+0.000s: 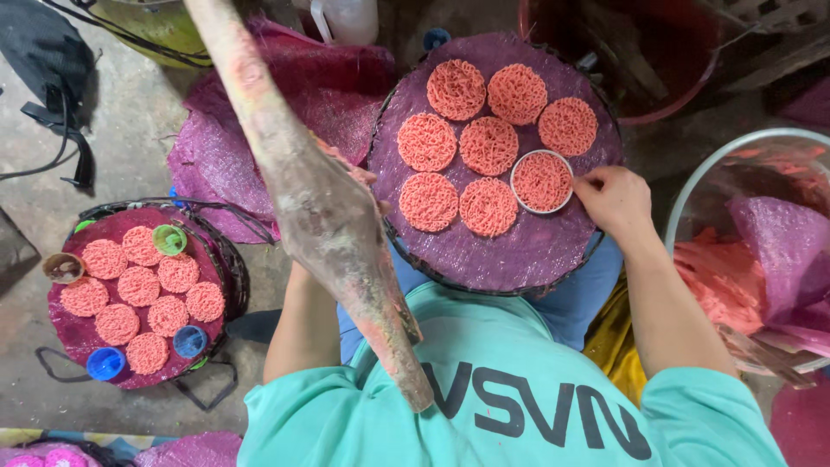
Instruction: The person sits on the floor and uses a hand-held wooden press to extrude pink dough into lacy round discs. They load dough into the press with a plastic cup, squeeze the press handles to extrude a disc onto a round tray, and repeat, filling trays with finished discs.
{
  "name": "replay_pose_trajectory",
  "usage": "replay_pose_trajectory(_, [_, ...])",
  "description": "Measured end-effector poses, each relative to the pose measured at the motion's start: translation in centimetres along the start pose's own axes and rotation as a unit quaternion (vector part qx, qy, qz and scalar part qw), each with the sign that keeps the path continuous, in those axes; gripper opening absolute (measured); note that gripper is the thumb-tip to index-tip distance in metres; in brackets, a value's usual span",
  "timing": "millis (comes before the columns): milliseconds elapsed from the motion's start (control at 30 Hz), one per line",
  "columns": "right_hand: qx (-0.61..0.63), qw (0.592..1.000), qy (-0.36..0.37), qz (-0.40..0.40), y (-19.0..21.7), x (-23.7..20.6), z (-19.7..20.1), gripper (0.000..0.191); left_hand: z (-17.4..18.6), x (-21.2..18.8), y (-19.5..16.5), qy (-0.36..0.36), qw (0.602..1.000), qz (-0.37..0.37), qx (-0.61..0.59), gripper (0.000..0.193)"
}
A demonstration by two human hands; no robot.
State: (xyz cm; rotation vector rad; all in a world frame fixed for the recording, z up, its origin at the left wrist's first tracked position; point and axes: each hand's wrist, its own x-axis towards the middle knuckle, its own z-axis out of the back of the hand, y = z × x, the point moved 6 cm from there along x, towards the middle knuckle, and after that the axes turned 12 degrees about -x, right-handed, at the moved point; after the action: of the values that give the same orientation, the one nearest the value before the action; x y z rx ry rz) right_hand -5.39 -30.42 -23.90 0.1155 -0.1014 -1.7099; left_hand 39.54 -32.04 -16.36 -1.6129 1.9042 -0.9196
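Observation:
A round tray covered in purple mesh (519, 255) rests in front of me, above my lap. On it lie several flat pink noodle discs (488, 145). A metal ring mould (542, 181) filled with pink noodles sits at the tray's right side. My right hand (616, 201) pinches the mould's right rim with its fingertips. My left forearm (303, 333) reaches up behind a thick pink-stained wooden pole (324, 207) that slants across the view. The pole hides my left hand.
A second mesh-covered tray (82, 342) at the left holds several noodle discs and small coloured cups. Loose purple mesh sheets (216, 147) lie between the trays. At the right is a large bowl (692, 186) with pink noodle mass and mesh; a red bucket (683, 86) stands behind.

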Motion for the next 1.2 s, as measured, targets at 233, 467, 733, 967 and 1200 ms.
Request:
replay_pose_trajectory(233, [0.021, 0.995, -0.091, 0.027, 1.5, -2.0, 2.3, 0.021, 1.1, -2.0, -1.6, -0.016, 1.000, 0.011, -0.012, 0.060])
replay_pose_trajectory(467, [0.022, 0.998, -0.065, -0.001, 1.8, -2.6, 1.6, 0.027, 0.8, -2.1, -1.1, -0.007, 1.000, 0.020, -0.017, 0.058])
replay_pose_trajectory(733, [-0.016, 0.996, -0.081, 0.030, 2.7, -2.2, 0.8, 0.024, 0.6, -2.9, -1.2, -0.006, 1.000, 0.029, -0.009, 0.057])
replay_pose_trajectory(967, [0.026, 0.992, -0.118, 0.035, 2.8, -4.8, 4.6, 0.022, 0.8, -3.0, -1.4, -0.005, 1.000, 0.029, -0.012, 0.056])
replay_pose_trajectory(1200, [0.062, 0.998, -0.005, -0.021, 3.2, -10.9, 4.8, 0.018, 0.9, -3.0, -1.2, -0.001, 0.999, 0.039, -0.017, 0.055])
